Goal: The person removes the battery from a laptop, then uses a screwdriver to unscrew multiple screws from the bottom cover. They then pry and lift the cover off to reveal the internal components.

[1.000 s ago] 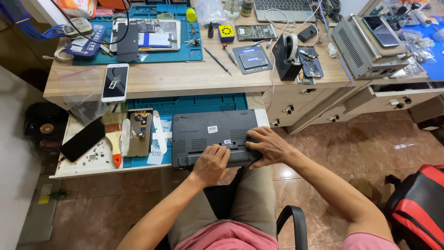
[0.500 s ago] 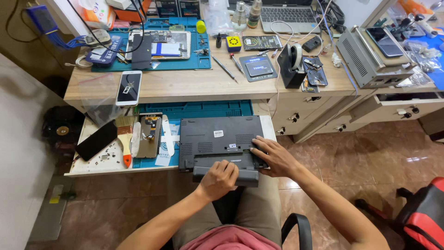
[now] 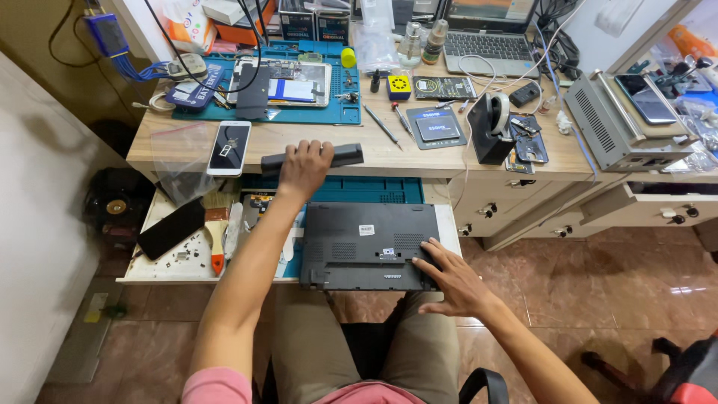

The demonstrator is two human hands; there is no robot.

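A dark grey laptop (image 3: 366, 243) lies bottom up on the pulled-out tray (image 3: 187, 263) in front of me. My right hand (image 3: 452, 280) rests flat on its near right corner, fingers spread. My left hand (image 3: 304, 168) is stretched forward onto the wooden desk (image 3: 419, 158) and is closed around a long black battery bar (image 3: 344, 155), which lies across the desk's front edge. An empty slot shows along the laptop's near edge.
A white phone (image 3: 228, 147), a blue work mat (image 3: 329, 108) with an opened device, screwdrivers, a drive (image 3: 437, 127) and a tape holder (image 3: 490, 127) crowd the desk. A brush (image 3: 216, 232), a black phone (image 3: 170, 228) and screws lie on the tray. Drawers stand open at right.
My left hand has left the laptop's near edge and carried the black battery bar forward onto the desk. My right hand has slid to the laptop's right corner.
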